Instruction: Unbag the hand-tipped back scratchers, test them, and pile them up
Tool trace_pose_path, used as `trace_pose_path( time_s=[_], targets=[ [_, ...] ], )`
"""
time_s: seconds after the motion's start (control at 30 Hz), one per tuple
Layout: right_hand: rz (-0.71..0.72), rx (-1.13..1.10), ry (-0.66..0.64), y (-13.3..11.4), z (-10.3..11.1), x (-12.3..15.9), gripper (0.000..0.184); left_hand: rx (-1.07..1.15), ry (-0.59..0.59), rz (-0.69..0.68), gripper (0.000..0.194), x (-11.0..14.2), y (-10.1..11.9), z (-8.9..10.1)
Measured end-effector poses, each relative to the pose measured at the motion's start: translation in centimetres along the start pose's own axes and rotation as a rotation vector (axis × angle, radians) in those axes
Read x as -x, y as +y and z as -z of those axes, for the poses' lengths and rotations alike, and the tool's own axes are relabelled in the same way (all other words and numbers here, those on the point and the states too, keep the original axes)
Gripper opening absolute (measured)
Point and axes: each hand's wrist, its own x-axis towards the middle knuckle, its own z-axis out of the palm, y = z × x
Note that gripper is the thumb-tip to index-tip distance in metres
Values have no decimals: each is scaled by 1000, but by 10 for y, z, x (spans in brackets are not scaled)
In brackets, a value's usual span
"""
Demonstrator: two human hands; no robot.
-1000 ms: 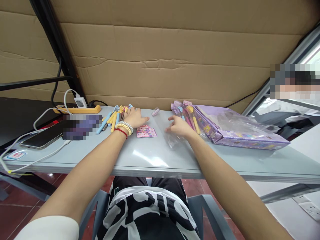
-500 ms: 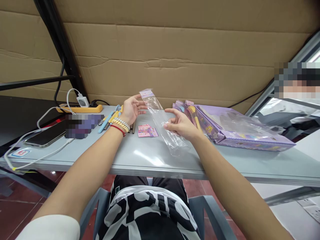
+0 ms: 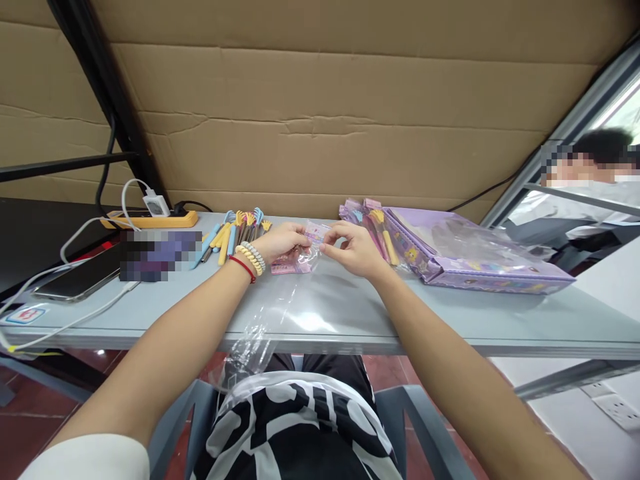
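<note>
- Head view, centre of frame: left hand (image 3: 284, 243) has thumb and fingers drawn nearly together, pinching the printed top of a clear bag (image 3: 254, 341).
- Just right of it, the right hand (image 3: 353, 250) is loosely curled, thumb and forefinger close together at the edge of that printed strip; I cannot tell whether they grip or only touch.
- The bag's film trails toward bottom centre, over the front edge of the table (image 3: 500, 321) to the lap.
- Pink cards (image 3: 291, 267) lie under the left hand; left of centre, loose yellow- and blue-handled utensils (image 3: 231, 235); right of centre, wrapped utensils (image 3: 383, 235) beside a purple box (image 3: 503, 285).
- On handling, my judgement: steady the strip with the left, work its edge with right fingertips, lightly, since thin film likely creases or tears.
- Lifting the loose tail onto the table would probably prevent snagging.
</note>
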Motion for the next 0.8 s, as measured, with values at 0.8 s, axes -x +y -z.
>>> trace_pose_path(
  time_s=[0.8],
  targets=[
    [-280,-32,43,4,5,-6,10,-381,-168,-153,20,7,0,-5]
  ],
)
